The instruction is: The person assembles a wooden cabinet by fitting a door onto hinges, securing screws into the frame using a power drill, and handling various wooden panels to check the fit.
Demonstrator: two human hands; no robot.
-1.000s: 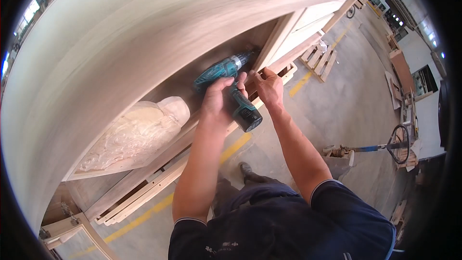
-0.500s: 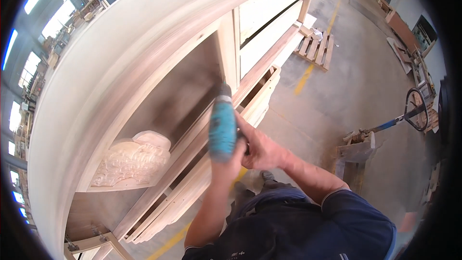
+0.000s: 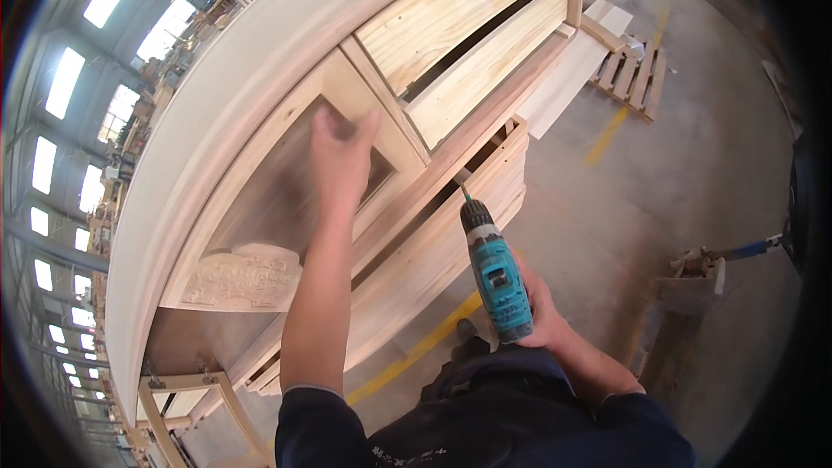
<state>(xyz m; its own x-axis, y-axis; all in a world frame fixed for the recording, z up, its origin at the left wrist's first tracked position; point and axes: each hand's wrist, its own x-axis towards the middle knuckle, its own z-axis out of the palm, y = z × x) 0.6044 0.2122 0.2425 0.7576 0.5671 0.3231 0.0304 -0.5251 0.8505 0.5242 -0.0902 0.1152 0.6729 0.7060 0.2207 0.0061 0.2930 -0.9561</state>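
My left hand (image 3: 341, 156) reaches across to the framed wooden door (image 3: 368, 95) of a large pale cabinet. Its thumb and fingers are spread at the inner edge of the door frame; slight blur hides whether they press on it. A carved wooden ornament (image 3: 238, 280) sits at the door's lower left end. In my right hand (image 3: 544, 316) is a teal and black cordless drill (image 3: 498, 282), gripped by the handle. Its thin bit points up and away, in front of the cabinet's lower rail, and seems apart from the wood.
Beside the door are pale drawer fronts (image 3: 485, 69). Along the cabinet's foot runs a stack of long wooden parts (image 3: 451, 225). Another framed door (image 3: 186, 390) hangs on hinges at lower left. A pallet (image 3: 637, 78) lies far right; a blue-handled cart (image 3: 737, 251) stands at right.
My left hand has left the drill and moved up to the door frame. The drill, now in my right hand alone, has come away from the cabinet toward the right. The view has shifted.
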